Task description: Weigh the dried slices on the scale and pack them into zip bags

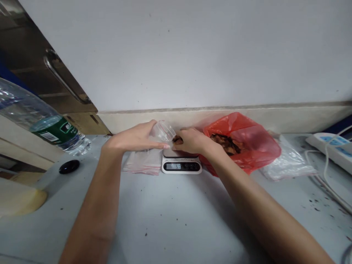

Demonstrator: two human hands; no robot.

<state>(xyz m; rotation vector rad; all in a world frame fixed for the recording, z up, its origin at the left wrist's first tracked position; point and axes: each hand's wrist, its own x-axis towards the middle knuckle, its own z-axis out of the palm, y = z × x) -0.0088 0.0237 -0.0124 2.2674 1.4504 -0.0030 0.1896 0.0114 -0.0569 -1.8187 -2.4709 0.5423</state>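
Note:
My left hand point(137, 136) holds a small clear zip bag point(164, 131) on its side, the mouth turned right toward my other hand. Over the digital kitchen scale point(181, 167), my right hand point(194, 140) is closed around brown dried pieces point(177, 140) close to the bag's mouth. The scale's display is lit and seems to read 57. A stack of flat zip bags point(143, 162) lies left of the scale, partly under my left hand. Right of the scale stands an open red plastic bag point(247, 146) with more brown dried pieces point(228, 143) inside.
A water bottle point(52, 128) with a green label appears at the left, near a black oval object point(69, 167). Behind the red bag lies a clear plastic bag point(288, 161). A white power strip point(332, 146) and cables are at the right. The wall point(192, 55) bounds the back.

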